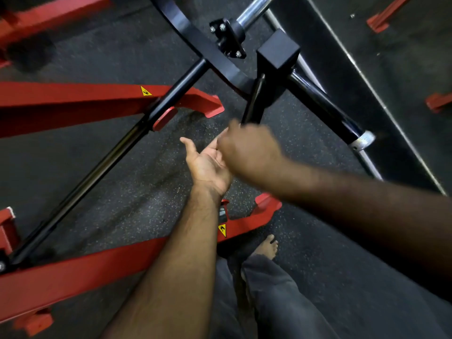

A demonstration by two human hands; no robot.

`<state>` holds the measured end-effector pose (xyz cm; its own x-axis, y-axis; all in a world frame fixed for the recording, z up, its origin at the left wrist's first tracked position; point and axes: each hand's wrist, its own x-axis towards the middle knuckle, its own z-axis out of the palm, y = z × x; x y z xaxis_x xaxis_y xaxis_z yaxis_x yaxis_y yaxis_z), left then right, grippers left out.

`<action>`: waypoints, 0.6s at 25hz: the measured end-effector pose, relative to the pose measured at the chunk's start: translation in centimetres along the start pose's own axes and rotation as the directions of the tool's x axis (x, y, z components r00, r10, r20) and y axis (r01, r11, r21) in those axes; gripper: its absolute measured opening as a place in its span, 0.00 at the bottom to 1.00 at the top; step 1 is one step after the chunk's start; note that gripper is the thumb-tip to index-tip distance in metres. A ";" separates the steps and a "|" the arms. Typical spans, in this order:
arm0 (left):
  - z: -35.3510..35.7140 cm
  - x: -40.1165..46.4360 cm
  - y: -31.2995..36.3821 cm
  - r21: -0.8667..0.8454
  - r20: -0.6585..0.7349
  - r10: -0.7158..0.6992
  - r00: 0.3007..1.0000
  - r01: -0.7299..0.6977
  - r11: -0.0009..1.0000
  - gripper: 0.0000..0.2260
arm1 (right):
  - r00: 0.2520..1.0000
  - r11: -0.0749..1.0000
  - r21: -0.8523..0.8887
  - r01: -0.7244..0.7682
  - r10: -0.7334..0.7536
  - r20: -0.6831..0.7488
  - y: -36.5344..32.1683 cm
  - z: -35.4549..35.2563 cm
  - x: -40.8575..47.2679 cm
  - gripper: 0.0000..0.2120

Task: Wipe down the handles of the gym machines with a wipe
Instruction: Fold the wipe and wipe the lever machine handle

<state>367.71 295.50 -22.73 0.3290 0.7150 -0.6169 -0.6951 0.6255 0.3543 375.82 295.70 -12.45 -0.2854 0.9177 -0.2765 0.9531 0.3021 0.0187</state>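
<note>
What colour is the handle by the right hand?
Black, seen in the head view: the handle just above the blurred right hand.

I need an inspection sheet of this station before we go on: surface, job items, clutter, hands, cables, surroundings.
Surface: dark speckled rubber floor, scuffed pale in the middle.
Job's things: black handle bar hangs below a black square block; a second black bar with a chrome end cap runs to the right. No wipe can be made out.
Clutter: nothing seen.
Hands: left hand palm up, fingers relaxed, holding nothing; right hand blurred at the handle bar's lower end, its grip unclear.
Cables: nothing seen.
Surroundings: red machine frame with yellow warning stickers, long black rod, chrome bar, a bare foot.
</note>
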 end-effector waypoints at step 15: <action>1.8 -0.3 1.5 0.257 0.008 0.082 0.997 -0.081 0.963 0.41 | 0.996 0.988 0.154 -0.030 0.043 -0.079 1.7 2.6 -2.5 0.14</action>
<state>367.76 296.77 -20.72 0.2764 0.7662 -0.5802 -0.5318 0.6247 0.5717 378.42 293.28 -14.20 -0.2516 0.9471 -0.1991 0.9654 0.2310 -0.1210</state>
